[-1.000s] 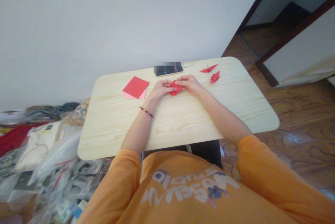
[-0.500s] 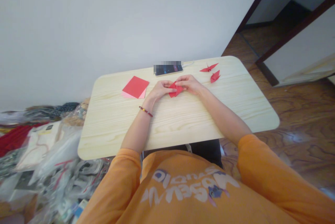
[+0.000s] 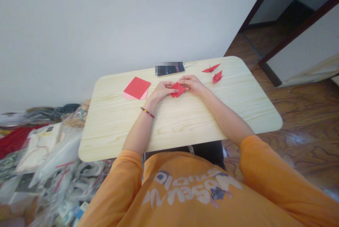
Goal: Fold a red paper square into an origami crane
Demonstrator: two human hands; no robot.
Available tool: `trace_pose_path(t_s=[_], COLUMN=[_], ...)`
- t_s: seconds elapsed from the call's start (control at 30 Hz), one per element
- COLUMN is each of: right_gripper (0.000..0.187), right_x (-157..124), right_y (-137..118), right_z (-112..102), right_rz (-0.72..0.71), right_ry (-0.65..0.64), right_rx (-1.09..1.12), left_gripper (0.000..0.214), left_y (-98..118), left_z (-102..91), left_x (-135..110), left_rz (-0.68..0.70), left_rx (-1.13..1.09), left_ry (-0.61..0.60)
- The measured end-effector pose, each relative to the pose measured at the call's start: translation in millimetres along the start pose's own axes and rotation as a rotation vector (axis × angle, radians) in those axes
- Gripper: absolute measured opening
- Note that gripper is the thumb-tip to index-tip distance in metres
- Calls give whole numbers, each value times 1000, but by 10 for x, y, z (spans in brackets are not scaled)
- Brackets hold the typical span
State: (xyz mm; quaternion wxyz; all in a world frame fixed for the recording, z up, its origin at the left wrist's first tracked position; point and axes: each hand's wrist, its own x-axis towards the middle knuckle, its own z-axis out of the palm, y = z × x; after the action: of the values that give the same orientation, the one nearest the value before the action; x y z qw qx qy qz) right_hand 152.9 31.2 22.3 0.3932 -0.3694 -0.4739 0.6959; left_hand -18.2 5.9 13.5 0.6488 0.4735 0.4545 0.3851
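A small folded piece of red origami paper [image 3: 178, 90] lies between my hands at the middle of the far half of the table. My left hand [image 3: 161, 91] pinches its left side with the fingertips. My right hand [image 3: 192, 84] holds its right side, with the fingers over the top edge. Beyond my right hand sit a finished red paper crane [image 3: 211, 68] and a second red folded crane [image 3: 217, 77]. To the left of my left hand lies a stack of red and pink square paper [image 3: 136, 88]. A beaded bracelet [image 3: 147, 112] circles my left wrist.
A phone [image 3: 170, 69] with a cable lies at the far edge of the light wooden table [image 3: 185, 128]. A wall stands behind it. Plastic bags and fabric [image 3: 50, 159] are heaped on the floor at the left. A wooden floor and door frames lie to the right.
The red paper has shifted slightly between my fingers, and its folded shape looks a little more gathered. My hands remain in nearly the same place on the table.
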Motion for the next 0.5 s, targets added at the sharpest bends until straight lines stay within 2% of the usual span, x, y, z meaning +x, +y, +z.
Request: trace_pose_path(t_s=[0.23,0.5], right_gripper=[28,34], right_x=[41,47], right_y=[64,78], right_z=[-29,-72], right_rz=[-51,-19], right_ry=[18,-3], right_rx=[-45,-57], left_gripper=[32,36], left_y=[6,32], left_z=[30,59], left_x=[-7,-24], left_rz=[-1,14], left_rx=[-32,-56], left_ry=[58,119])
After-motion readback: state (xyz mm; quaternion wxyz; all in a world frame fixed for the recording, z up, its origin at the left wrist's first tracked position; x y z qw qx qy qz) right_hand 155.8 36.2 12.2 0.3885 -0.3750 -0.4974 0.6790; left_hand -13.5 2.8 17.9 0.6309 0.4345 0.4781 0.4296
